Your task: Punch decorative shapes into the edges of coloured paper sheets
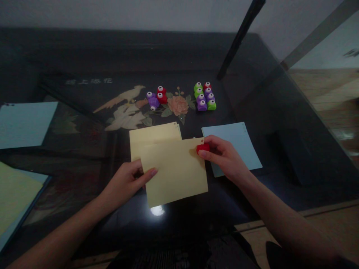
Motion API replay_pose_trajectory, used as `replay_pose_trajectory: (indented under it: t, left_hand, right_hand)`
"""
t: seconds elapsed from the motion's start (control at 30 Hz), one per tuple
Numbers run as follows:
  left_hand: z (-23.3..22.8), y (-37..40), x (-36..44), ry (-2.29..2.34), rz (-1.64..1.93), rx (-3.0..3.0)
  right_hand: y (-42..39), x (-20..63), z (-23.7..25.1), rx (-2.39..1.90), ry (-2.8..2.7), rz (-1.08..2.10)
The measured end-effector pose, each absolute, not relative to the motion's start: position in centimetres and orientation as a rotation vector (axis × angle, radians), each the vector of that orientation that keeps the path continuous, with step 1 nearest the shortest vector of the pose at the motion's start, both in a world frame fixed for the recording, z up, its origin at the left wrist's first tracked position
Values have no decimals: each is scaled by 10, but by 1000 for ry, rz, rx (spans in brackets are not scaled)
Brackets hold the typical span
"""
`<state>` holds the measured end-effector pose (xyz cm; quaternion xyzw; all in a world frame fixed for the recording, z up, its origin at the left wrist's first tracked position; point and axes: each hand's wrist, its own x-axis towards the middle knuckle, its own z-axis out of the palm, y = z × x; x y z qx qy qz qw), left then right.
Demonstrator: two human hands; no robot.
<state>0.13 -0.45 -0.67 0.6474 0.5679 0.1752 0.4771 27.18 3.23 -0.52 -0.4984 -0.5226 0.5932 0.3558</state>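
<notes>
A sheet of pale yellow paper (175,173) is raised over the table, its left edge pinched in my left hand (137,175) with the thumb on top. At the sheet's top right corner, my right hand (224,153) is closed around a small red craft punch (203,148). A tiny dark cut-out or mark shows at that corner, just above the punch. Behind the raised sheet lie more yellow sheets (154,132), partly covered by it, with small marks at their top right corner. Light blue paper (237,144) rests beneath and beyond my right hand.
Several purple and red punches (156,98) stand mid-table, with a group of green, purple and red ones (205,97) to their right. Blue paper (26,125) and a yellow sheet (17,198) lie at left. A dark post (238,41) rises behind the glossy black table (92,48).
</notes>
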Motion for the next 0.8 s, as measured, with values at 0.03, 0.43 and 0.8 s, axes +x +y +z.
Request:
replay_pose_trajectory:
  t: [0.03,0.43,0.8]
  left_hand:
    - [-7,-4,1,1386,435,1590]
    - [-4,-4,3,1383,428,1559]
    - [-7,-3,1,1358,503,1491]
  right_hand:
    - [32,272,-5,-1291,-1351,1529]
    - [34,271,-8,-1294,-1440,1492]
    - [33,271,-4,-1312,-1518,1487]
